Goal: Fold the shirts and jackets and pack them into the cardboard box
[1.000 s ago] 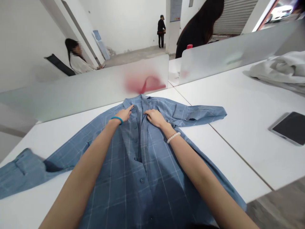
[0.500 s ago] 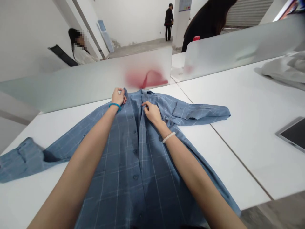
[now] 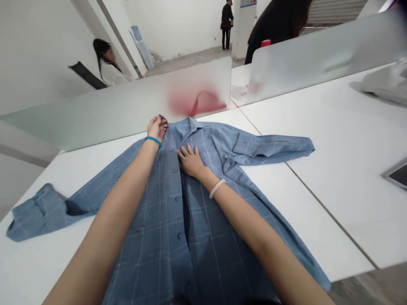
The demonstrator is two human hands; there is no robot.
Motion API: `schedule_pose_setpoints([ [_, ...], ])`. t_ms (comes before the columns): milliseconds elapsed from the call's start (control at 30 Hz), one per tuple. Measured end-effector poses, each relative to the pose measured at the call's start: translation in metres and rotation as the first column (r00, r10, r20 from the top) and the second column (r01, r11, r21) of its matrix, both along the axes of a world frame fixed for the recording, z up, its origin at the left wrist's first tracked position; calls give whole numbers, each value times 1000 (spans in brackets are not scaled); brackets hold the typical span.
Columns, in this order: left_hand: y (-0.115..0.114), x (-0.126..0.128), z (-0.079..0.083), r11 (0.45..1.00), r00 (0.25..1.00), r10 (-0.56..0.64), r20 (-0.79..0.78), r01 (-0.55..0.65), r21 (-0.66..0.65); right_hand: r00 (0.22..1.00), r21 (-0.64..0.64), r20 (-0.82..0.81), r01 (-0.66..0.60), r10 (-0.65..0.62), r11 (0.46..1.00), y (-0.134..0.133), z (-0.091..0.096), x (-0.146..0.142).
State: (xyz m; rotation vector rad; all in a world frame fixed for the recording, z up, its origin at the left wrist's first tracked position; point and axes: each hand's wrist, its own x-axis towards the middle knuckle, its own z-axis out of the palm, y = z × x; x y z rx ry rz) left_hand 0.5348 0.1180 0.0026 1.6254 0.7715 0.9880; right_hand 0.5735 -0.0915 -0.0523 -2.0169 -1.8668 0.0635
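Observation:
A blue plaid button shirt (image 3: 203, 237) lies face up on the white table (image 3: 305, 212), sleeves spread to both sides. My left hand (image 3: 157, 127) is closed on the shirt's collar at its left end, near the frosted divider. My right hand (image 3: 190, 160) lies flat with fingers spread on the chest, just right of the button placket. A teal band is on my left wrist and a white bead bracelet on my right.
A frosted divider (image 3: 127, 106) with something red behind it runs along the table's far edge. A tablet (image 3: 399, 176) lies at the right edge, and pale cloth (image 3: 384, 82) at the far right. Three people are beyond the dividers.
My left hand went from the chest up to the collar and closed on it. My right hand let go of the placket and now lies flat lower down on the chest.

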Motion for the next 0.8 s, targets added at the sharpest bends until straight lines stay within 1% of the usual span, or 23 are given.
schedule_pose_setpoints([
  [33,-7,5,-4,999,999,15,-36,-16,-28,1000,-10,22,-20,20,1000,0,0,2],
  [67,-14,9,-8,999,994,11,-108,-15,-33,998,-20,43,-36,37,999,-1,1,3],
  [100,-22,12,-11,1000,979,-23,-205,21,-11,997,-28,60,-45,47,999,-1,1,4],
  [133,-29,14,-13,995,942,-78,-326,96,40,996,-33,72,-46,48,998,-1,1,4],
  [167,-37,15,-15,971,876,-133,-464,209,116,996,-35,78,-40,42,999,-1,1,4],
  [200,-43,15,-16,917,784,-157,-601,341,205,996,-36,81,-33,36,999,0,1,4],
  [233,-48,16,-16,837,679,-124,-724,463,291,996,-39,81,-27,30,999,0,1,3],
  [267,-52,16,-16,749,584,-44,-811,556,360,997,-39,79,-23,26,999,1,1,3],
  [300,-54,16,-15,674,516,59,-854,611,416,997,-36,79,-22,25,999,1,1,3],
  [333,-55,15,-14,623,475,157,-866,632,460,996,-27,80,-23,25,999,1,1,2],
  [367,-55,15,-13,599,457,230,-859,629,495,996,-13,84,-28,29,1000,2,2,2],
  [467,-49,10,-9,604,461,334,-822,565,562,991,42,110,-81,76,996,3,2,2],
  [533,-44,4,-9,576,445,410,-796,551,604,984,49,127,-131,124,990,3,2,1],
  [600,-41,-3,-11,528,417,476,-774,569,631,979,25,131,-161,156,987,2,1,-1],
  [633,-39,-7,-13,514,406,499,-766,573,639,977,9,130,-169,167,986,1,1,-2],
  [667,-38,-9,-15,516,401,511,-760,565,644,977,-6,127,-175,174,985,0,1,-3],
  [700,-36,-12,-17,534,399,519,-756,539,651,976,-19,123,-179,180,984,-1,2,-4],
  [733,-34,-13,-20,568,396,523,-754,497,656,975,-33,119,-184,186,982,-2,4,-4],
  [800,-31,-15,-25,660,385,514,-767,393,640,974,-91,95,-195,204,977,-4,10,-5],
])
